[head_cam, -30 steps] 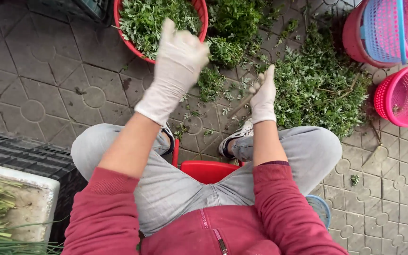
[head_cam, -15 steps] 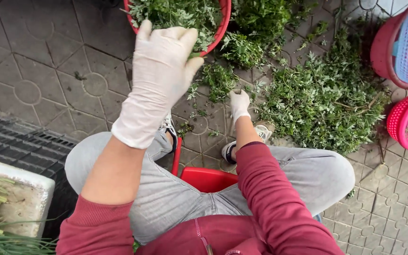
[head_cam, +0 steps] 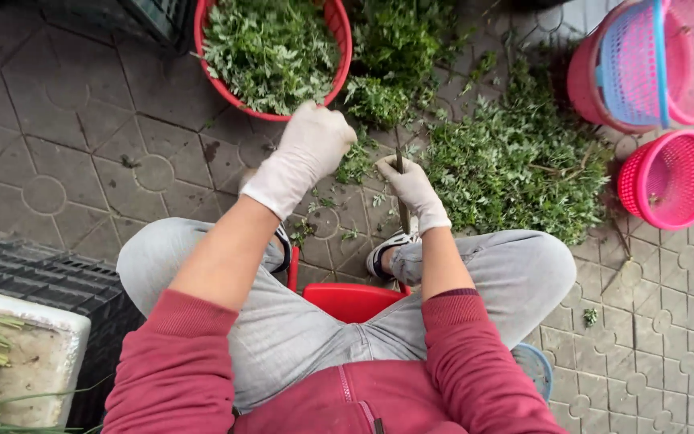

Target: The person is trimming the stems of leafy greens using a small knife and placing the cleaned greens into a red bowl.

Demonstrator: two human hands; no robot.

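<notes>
From the head camera I look down at my two hands, both in thin white gloves. I take the red basin [head_cam: 339,32] of green leaves as my landmark; it stands at the top of the view, on the grey paving.

My left hand [head_cam: 308,151] is just below the front rim of the basin, close to it. The fingers are curled in, almost like a loose fist, and the back of the glove faces me. I cannot tell if something is inside the palm, because the fingers hide it.

My right hand [head_cam: 413,189] is lower and to the right of the basin, near my left hand but not touching it. It is closed around a thin green stem [head_cam: 400,161], which stands nearly upright. The top of the stem rises above my fingers toward the small bunch of leaves under the basin, and its lower end comes out under my hand.

To the right of the basin a big pile of greens [head_cam: 524,161] lies on the ground. Further right of it there are pink baskets [head_cam: 668,181]. Below the basin I see my grey trousers and the red stool [head_cam: 351,301] I sit on.
</notes>
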